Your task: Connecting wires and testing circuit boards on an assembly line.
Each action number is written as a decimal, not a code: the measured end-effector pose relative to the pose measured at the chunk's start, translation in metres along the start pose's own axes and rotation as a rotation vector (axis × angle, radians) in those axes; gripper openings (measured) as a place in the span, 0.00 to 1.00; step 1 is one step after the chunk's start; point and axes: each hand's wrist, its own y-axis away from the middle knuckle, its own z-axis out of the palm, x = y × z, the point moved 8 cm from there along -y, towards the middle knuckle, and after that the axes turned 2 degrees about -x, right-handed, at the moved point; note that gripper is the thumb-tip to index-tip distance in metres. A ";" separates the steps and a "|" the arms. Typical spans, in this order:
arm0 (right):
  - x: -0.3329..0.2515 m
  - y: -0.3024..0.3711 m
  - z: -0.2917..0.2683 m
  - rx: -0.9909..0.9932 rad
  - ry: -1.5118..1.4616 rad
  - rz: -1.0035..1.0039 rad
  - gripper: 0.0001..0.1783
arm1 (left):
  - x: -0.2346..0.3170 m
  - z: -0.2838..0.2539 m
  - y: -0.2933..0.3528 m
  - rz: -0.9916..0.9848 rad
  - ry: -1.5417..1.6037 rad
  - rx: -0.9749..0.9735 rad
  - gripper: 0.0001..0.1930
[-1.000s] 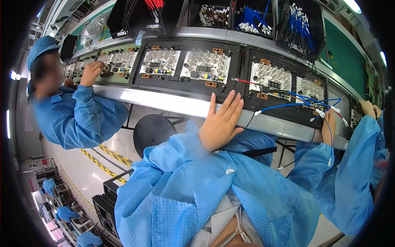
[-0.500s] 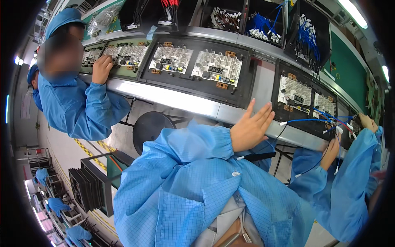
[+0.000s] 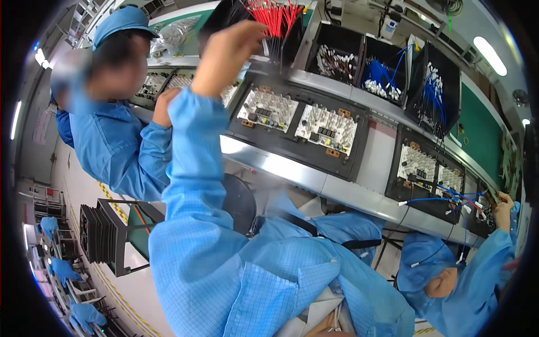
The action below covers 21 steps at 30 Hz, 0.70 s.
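Pale floor (image 3: 135,286) shows at 8 o'clock in a big work room; a long table with a shiny metal edge (image 3: 286,168) runs from 10 o'clock to almost 4 o'clock; one co-worker (image 3: 120,146) in blue is at 10 o'clock, and another co-worker (image 3: 477,281) in blue is at 4 o'clock; a flat black tray (image 3: 281,145) on the table, at 1 o'clock, has two white boards (image 3: 269,106) side by side; at 12 o'clock, behind that tray, a dark box (image 3: 293,39) holds red wires (image 3: 276,25); the left hand (image 3: 230,50) is up high, just before 12 o'clock, with its bent fingers right by those wires; it is blurry, so I cannot tell if they touch or hold any; the right hand is out of sight, so I cannot tell about its fingers.
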 end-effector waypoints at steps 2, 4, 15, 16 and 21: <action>0.077 -0.030 -0.188 0.073 0.145 -0.006 0.15 | -0.087 0.021 -0.071 0.078 -0.193 0.098 0.14; 0.031 0.004 -0.067 0.014 0.037 -0.116 0.15 | -0.173 -0.032 -0.090 -0.010 -0.481 0.091 0.12; -0.318 0.159 0.018 0.000 0.479 -0.666 0.13 | -0.352 -0.001 -0.055 -0.587 -0.666 0.051 0.17; -0.326 0.153 0.014 0.012 0.482 -0.653 0.13 | -0.340 -0.004 -0.052 -0.571 -0.706 0.107 0.13; -0.347 0.108 0.016 0.046 0.440 -0.705 0.12 | -0.323 -0.034 -0.044 -0.570 -0.717 0.199 0.12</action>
